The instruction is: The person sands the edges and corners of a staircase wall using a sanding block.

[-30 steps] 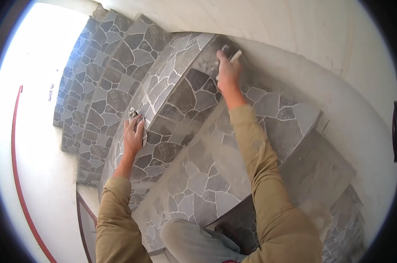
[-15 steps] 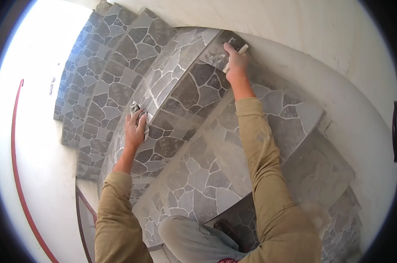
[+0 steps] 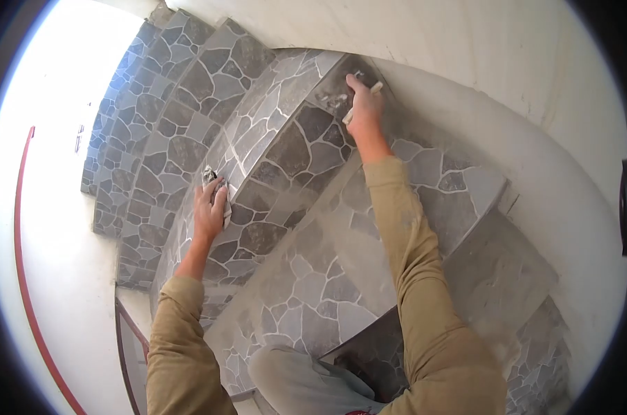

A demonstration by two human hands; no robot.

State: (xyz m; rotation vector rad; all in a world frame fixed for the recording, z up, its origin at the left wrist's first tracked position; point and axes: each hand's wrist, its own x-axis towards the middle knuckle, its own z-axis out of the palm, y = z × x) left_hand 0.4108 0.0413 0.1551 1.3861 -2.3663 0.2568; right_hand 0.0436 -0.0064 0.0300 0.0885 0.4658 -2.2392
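My right hand is closed around a flat tool with a pale straight edge, which looks like a grout float. It is at the riser's far end near the wall, where whitish paste smears mark the grey tile. Most of the tool is hidden behind my fingers. My left hand rests at the edge of the step above, fingers curled over a crumpled greyish-white cloth or bag. Under both hands, the stone-patterned riser shows white joints between grey pieces.
More stone-patterned steps climb to the upper left. A cream wall with a rounded base runs along the right. At the far left is a red rail. My bent knee is over the dusty lower tread.
My right hand and its tool have shifted slightly left and down along the riser's end. The left hand keeps its grip at the step edge; the whole view has moved a little.
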